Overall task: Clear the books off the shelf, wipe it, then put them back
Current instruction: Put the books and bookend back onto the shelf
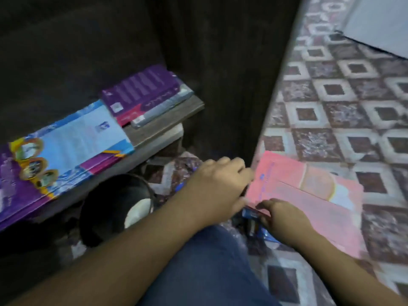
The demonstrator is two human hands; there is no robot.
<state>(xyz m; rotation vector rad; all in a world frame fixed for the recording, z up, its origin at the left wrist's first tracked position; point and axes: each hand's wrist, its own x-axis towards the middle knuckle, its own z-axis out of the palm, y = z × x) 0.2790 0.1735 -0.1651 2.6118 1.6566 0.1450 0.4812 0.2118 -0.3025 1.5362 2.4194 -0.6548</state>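
Though blurred, left grip [218, 184] and right grip [284, 219] curled round pink book [309, 195].

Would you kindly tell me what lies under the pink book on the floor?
A blue-covered item pokes out beneath the pink book at its near edge; patterned floor surrounds it. Whatever else lies underneath is covered.

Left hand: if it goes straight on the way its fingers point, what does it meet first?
The pink book on the floor. The fingers of the left hand seem curled round its left edge, though blur makes the grip hard to confirm.
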